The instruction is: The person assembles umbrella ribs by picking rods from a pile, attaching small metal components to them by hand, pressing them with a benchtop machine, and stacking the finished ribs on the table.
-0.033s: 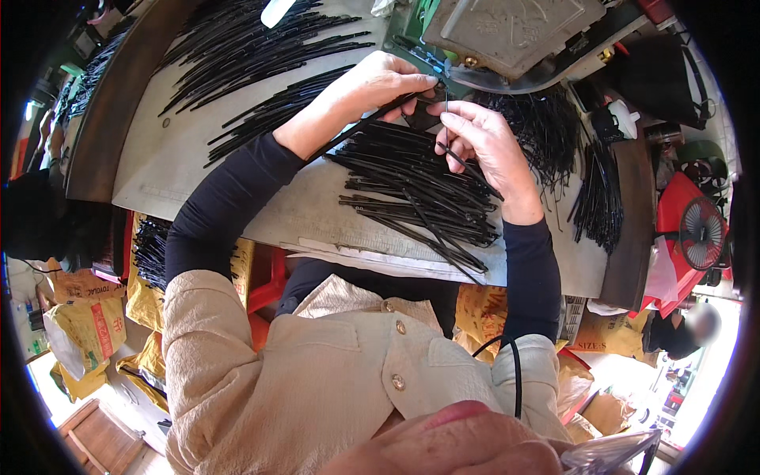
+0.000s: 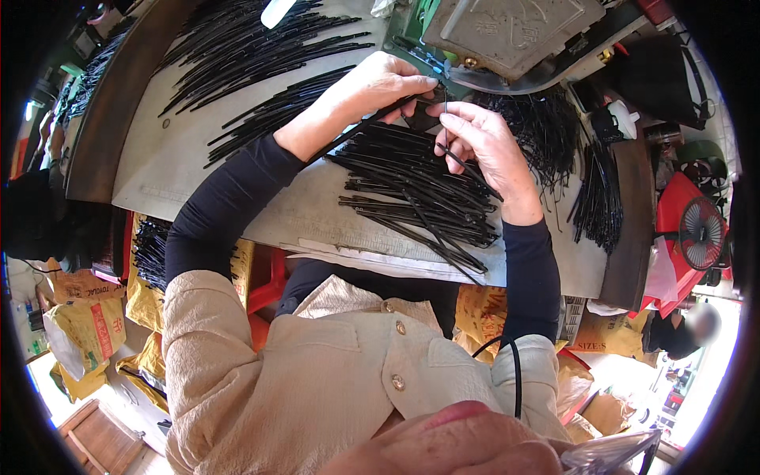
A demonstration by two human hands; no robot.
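My left hand [image 2: 388, 85] is closed round a long thin black strip [image 2: 348, 133], its thumb and fingers pinching near one end. The strip's other end slants back beside my left forearm. Opposite it, my right hand [image 2: 481, 142] is closed on another thin black strip [image 2: 475, 168]. A fine dark strand runs upward from the right fingertips toward the machine's edge. Both hands are a short way apart in front of the machine [image 2: 514, 36]. Below them lies a pile of black strips [image 2: 419, 186] on the pale worktable [image 2: 170, 158]. What touches between the fingertips is too small to make out.
More black strips [image 2: 261, 51] spread over the table's far left. A tangled heap of thin black pieces [image 2: 542, 131] and a black bundle [image 2: 598, 198] lie at the right. A fan [image 2: 701, 232] stands beyond the right edge. Yellow sacks [image 2: 87, 332] sit below; another person [image 2: 673, 332] is at right.
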